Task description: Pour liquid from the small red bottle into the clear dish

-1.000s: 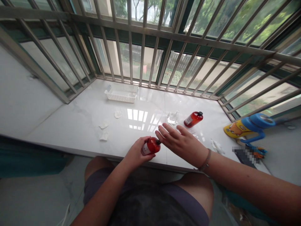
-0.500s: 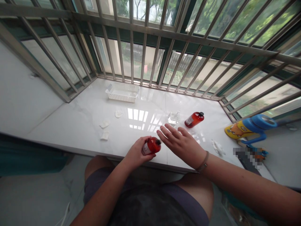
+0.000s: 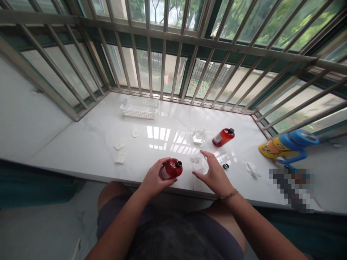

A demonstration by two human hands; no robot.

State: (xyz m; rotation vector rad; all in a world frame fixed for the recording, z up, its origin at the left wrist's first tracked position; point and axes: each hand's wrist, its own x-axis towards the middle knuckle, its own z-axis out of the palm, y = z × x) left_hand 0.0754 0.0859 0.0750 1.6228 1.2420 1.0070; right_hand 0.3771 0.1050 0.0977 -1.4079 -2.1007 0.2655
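My left hand [image 3: 158, 176] is wrapped around a red, see-through bottle [image 3: 171, 169] with a pale label, tilted so that its uncapped dark mouth faces up and right. To its right, my right hand [image 3: 214, 171] has thumb and fingers spread apart. A clear plastic-looking piece [image 3: 199, 164] lies between those fingertips; whether they touch it I cannot tell. Just beyond that hand, a small black cap [image 3: 225, 166] rests on the white counter [image 3: 173, 121]. Farther back is a second red bottle [image 3: 223, 137] with its black cap on.
A white perforated basket [image 3: 139, 109] stands near the barred window. Another clear item [image 3: 200, 136] lies mid-counter. White scraps [image 3: 119, 156] are at the left, with crumpled white tissue [image 3: 251, 169] at the right. A blue and yellow flask [image 3: 287, 144] stands by the right wall.
My right hand has drawn back and turned from palm-down to a wide, open curve, uncovering the black cap and clear piece. The held bottle has shifted slightly left, its mouth turned more towards me.
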